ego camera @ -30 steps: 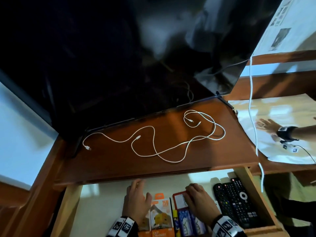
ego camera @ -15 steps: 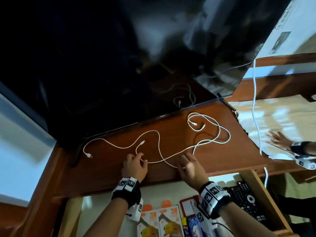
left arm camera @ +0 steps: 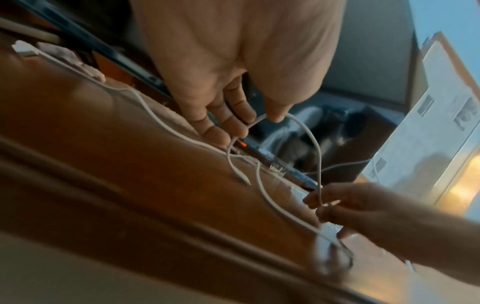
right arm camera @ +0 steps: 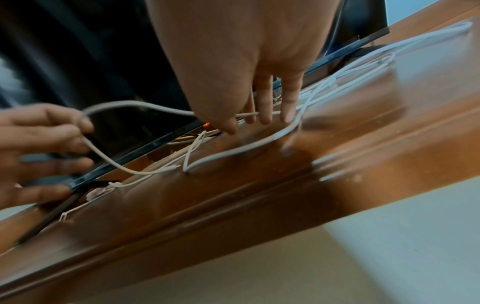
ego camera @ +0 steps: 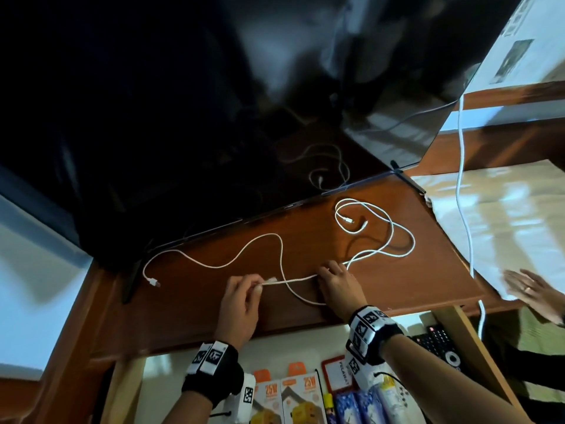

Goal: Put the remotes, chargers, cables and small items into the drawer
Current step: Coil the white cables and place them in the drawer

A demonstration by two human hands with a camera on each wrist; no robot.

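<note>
White charging cables (ego camera: 293, 280) lie in loose loops on the brown cabinet top (ego camera: 397, 283), in front of the TV. My left hand (ego camera: 258, 284) pinches one cable near its plug end between thumb and fingers (left arm camera: 259, 120). My right hand (ego camera: 328, 272) pinches the same cable a little further along, thumb and fingers pointing down (right arm camera: 246, 121). A short stretch runs taut between the two hands. Below, the open drawer (ego camera: 122, 390) holds orange charger boxes (ego camera: 275, 399), a blue pack (ego camera: 357, 405) and a black remote (ego camera: 440, 344).
A large black TV (ego camera: 214, 117) stands right behind the cables, its foot (ego camera: 131, 283) at the left. Another white cord (ego camera: 461, 179) hangs down at the right. Another person's hand (ego camera: 532, 292) rests on a pale sheet (ego camera: 489, 228) beside the cabinet.
Both hands left the drawer, came up onto the cabinet top and took hold of a cable. That stretch is now pulled straight between them.
</note>
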